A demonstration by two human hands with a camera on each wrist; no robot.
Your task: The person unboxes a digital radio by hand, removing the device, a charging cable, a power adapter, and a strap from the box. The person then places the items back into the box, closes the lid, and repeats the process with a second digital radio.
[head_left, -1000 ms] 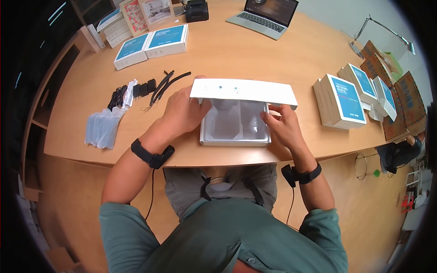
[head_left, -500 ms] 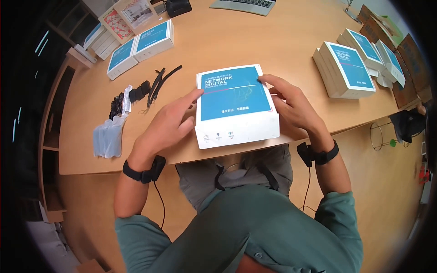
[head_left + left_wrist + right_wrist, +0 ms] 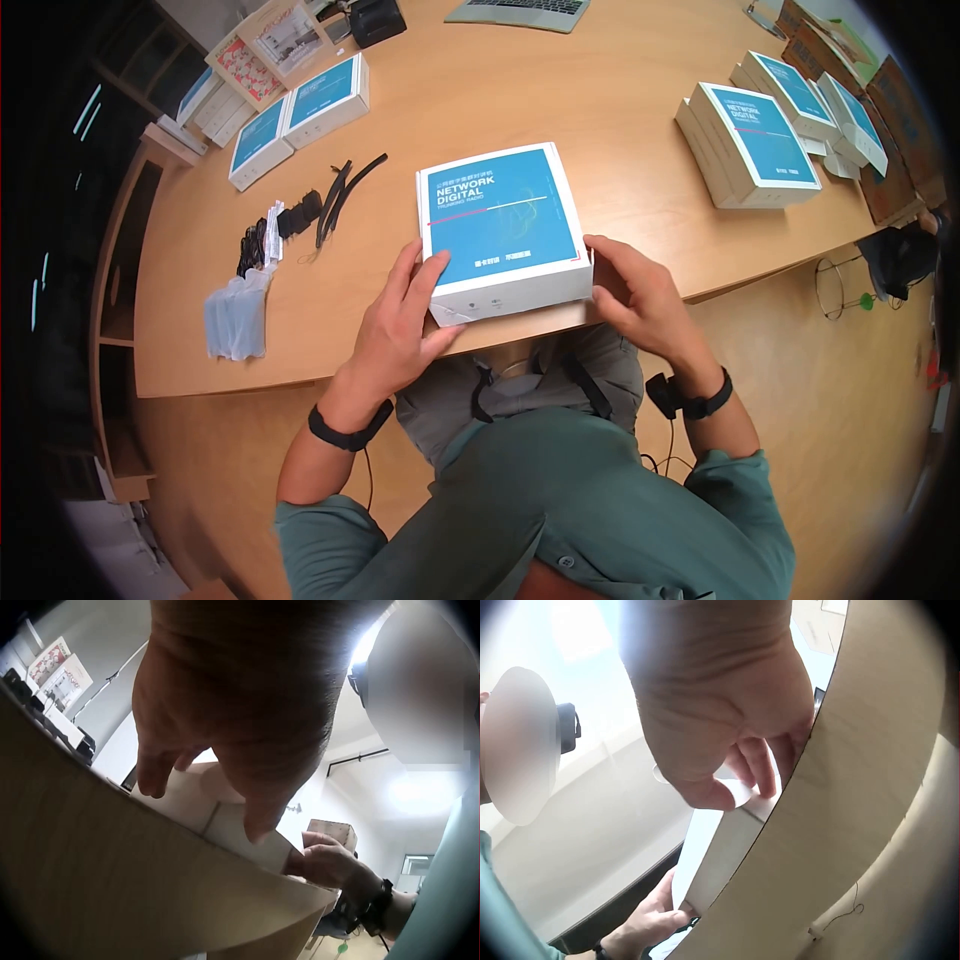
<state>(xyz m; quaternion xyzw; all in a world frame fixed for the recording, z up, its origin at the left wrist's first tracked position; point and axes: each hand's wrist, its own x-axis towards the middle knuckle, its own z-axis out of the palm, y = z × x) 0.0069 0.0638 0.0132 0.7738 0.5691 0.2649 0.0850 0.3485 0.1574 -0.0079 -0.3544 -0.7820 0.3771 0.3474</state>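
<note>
At the desk (image 3: 620,120) edge, the closed box (image 3: 500,230) sits between both hands' fingers (image 3: 425,275), which pinch its near corners.

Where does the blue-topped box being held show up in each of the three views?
Head: blue-topped box at centre, on the desk's near edge.
Left wrist: its white side mid-frame, below the left hand.
Right wrist: its white side centre, under the right hand.
Shared landmark: the wooden desk edge.
</note>
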